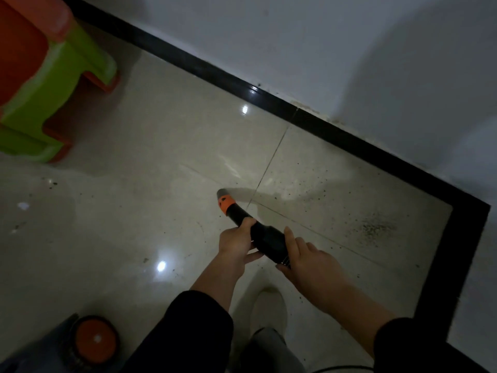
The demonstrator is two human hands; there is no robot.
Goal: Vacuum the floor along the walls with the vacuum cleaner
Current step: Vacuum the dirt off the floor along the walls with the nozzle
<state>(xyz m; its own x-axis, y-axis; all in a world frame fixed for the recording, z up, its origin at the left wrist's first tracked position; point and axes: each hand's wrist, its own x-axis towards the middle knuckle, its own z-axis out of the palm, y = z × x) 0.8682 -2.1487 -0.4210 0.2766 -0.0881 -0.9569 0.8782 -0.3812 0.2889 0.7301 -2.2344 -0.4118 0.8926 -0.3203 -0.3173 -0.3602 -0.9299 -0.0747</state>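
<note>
Landmark: the black skirting (269,99), which runs along the foot of the wall (336,49) and turns a corner at the right; every place below is given from it.
Vacuum nozzle (243,216): a black tube with an orange collar and a grey mouth, held low over the tiled floor (134,184), out from the skirting and aimed away from its corner.
Left hand (236,242): wrapped around the tube on the side farther from the corner, fingers curled over the top.
Right hand (309,262): grasping the thicker rear part of the tube, forefinger laid along it, on the corner side.
Dirt patch (376,227): the densest dark grit lies just inside the skirting's corner, with scattered specks spreading out toward the nozzle.
Step in hand: judged to be working the floor strip beside the skirting; the corner patch looks not yet cleared.
Doing it well: swing the mouth toward the corner, keep it flat and close to the tiles, and draw it slowly along the skirting's foot so grit in the joint is lifted, not pushed.
Grip advice: steer with the front hand and let the rear one carry the weight.
Vacuum body (94,343): a round orange part shows far from the skirting, by the person's feet; mind the hose reach.
Stool (53,76): an orange and green plastic one stands near the skirting's far run; that strip probably needs it shifted.
</note>
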